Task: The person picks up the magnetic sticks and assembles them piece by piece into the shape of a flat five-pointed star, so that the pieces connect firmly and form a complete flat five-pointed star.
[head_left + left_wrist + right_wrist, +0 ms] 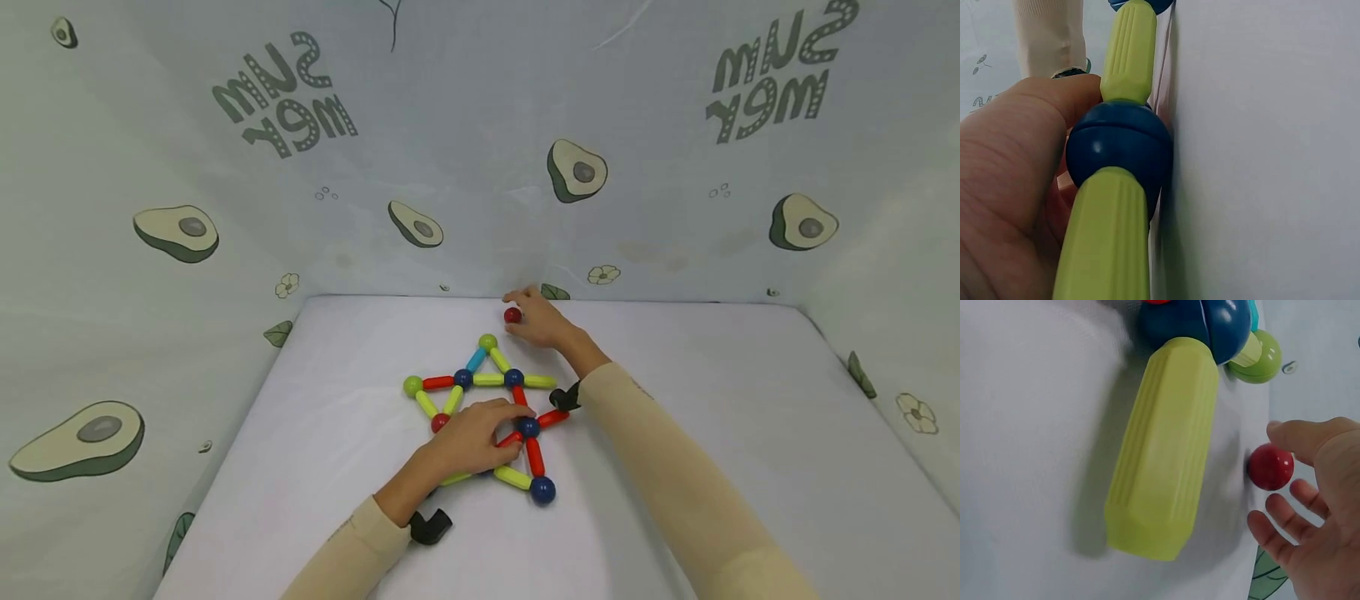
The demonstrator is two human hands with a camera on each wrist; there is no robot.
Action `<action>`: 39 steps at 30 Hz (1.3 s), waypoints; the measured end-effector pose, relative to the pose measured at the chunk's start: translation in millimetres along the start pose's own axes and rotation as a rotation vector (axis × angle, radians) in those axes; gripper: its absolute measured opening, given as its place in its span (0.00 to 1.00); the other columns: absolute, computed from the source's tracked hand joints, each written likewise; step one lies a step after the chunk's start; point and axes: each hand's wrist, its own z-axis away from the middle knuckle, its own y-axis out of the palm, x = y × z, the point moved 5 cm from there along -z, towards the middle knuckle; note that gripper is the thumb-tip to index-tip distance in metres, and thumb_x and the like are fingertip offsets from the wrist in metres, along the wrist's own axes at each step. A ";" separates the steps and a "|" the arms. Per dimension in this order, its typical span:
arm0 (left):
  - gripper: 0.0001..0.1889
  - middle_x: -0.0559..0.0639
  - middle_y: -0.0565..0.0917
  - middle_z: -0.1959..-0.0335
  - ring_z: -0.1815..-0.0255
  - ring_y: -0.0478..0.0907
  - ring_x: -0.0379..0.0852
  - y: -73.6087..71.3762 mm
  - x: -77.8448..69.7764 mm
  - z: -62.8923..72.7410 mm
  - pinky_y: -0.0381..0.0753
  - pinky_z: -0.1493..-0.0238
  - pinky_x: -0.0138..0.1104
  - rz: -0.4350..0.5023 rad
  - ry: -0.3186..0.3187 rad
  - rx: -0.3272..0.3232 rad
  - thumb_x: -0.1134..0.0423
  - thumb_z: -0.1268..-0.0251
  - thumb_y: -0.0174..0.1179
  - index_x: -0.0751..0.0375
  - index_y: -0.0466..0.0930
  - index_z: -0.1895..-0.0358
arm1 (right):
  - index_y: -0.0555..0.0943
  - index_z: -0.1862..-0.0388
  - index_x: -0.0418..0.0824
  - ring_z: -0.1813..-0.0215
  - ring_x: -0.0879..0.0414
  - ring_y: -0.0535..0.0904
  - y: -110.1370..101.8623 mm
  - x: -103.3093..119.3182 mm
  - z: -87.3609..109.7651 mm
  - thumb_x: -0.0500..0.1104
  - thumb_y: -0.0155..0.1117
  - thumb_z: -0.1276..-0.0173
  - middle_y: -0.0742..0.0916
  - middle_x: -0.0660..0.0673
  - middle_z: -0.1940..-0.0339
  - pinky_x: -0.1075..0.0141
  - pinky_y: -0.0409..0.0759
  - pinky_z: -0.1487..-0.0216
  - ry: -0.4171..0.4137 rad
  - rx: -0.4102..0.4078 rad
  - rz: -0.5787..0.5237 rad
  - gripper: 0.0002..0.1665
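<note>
A flat star-like frame of coloured rods and balls (488,380), like a magnetic building set, lies on the white table. My left hand (471,433) grips it on the near side, fingers bent round its red rods beside a blue ball (528,427). In the left wrist view, another blue ball (1119,144) joins two yellow-green rods right by that hand, partly hiding the fingers. At the table's far edge, my right hand (542,321) reaches around a loose red ball (1271,467), its thumb and fingers spread apart on either side.
A yellow-green rod (1163,450) sticks out from the frame under the right wrist, and a red rod (553,418) points the same way. Green balls (488,342) mark the frame's far corners. Behind the table (360,333) hangs a cloth printed with avocados (577,171).
</note>
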 end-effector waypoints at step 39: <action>0.22 0.40 0.79 0.56 0.75 0.74 0.37 -1.7 -3.6 -1.2 0.74 0.72 0.30 -0.033 -0.022 0.000 0.55 0.36 0.62 0.41 0.80 0.38 | 0.78 0.36 0.42 0.49 0.51 0.80 13.7 -40.8 167.4 0.40 0.71 0.31 0.87 0.44 0.47 0.57 0.82 0.46 0.032 -0.138 -0.239 0.25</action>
